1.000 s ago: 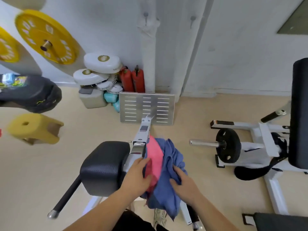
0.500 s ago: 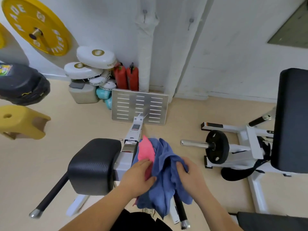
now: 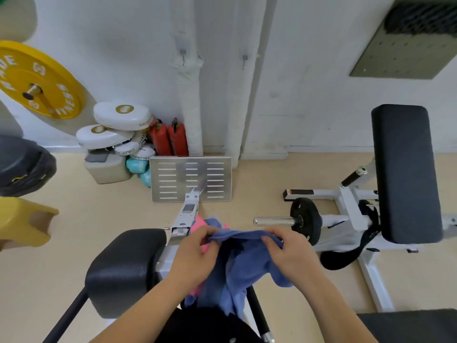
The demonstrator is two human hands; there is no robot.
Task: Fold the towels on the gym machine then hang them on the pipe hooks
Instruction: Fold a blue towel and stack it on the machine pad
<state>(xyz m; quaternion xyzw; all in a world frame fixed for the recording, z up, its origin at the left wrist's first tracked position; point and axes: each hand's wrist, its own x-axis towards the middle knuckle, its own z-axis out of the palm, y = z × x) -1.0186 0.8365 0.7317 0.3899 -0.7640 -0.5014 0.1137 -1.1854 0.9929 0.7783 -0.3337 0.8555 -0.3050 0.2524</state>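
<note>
A blue towel [image 3: 243, 268] hangs stretched between my hands above the white gym machine [image 3: 184, 219]. My left hand [image 3: 195, 253] pinches its upper edge on the left and my right hand [image 3: 291, 251] pinches the same edge on the right. A pink towel [image 3: 199, 225] lies bunched on the machine beneath it, mostly hidden by my left hand and the blue cloth. Two hooks are fixed on the white wall pipes ahead: the left hook [image 3: 183, 55] and the right hook [image 3: 244, 60]. Both hooks are bare.
A black padded seat [image 3: 126, 266] sits left of the towels, and a metal footplate [image 3: 191, 178] leans near the wall. To the right stand a weight plate on a bar [image 3: 305, 220] and a black bench pad [image 3: 405, 172]. Red extinguishers [image 3: 170, 138] stand by the pipe.
Both hands have lifted the blue towel off the heap and pulled its top edge apart sideways. The view has tilted up, bringing the pipe hooks further into frame.
</note>
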